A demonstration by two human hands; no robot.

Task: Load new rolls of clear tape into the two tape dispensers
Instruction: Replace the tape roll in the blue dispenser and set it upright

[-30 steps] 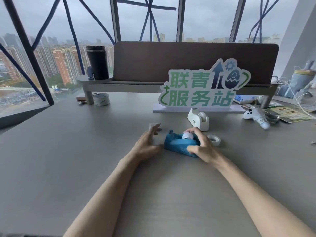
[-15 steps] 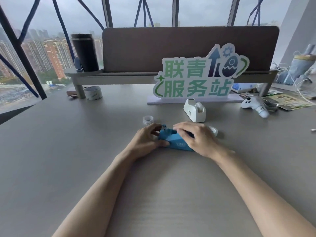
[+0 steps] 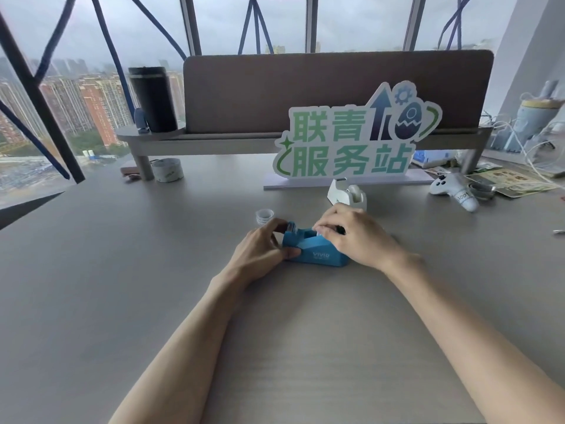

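A blue tape dispenser [image 3: 318,254] lies on the grey desk in the middle. My left hand [image 3: 260,250] grips its cutter end, thumb on the near side. My right hand [image 3: 356,235] covers the dispenser's wheel end, fingers curled down onto the roll there; the roll itself is mostly hidden. A white tape dispenser [image 3: 347,195] with a roll in it stands just behind my right hand. A small clear tape roll [image 3: 264,216] sits on the desk behind my left hand.
A green and white sign [image 3: 351,142] stands behind the dispensers. A shelf [image 3: 183,142] carries a black cup [image 3: 153,99]; a large white tape roll [image 3: 167,170] sits under it. A white controller [image 3: 452,191] and papers lie at the right.
My left hand moved in from the desk and took the blue dispenser's cutter end. My right hand shifted over its top. The small clear roll behind came into view.
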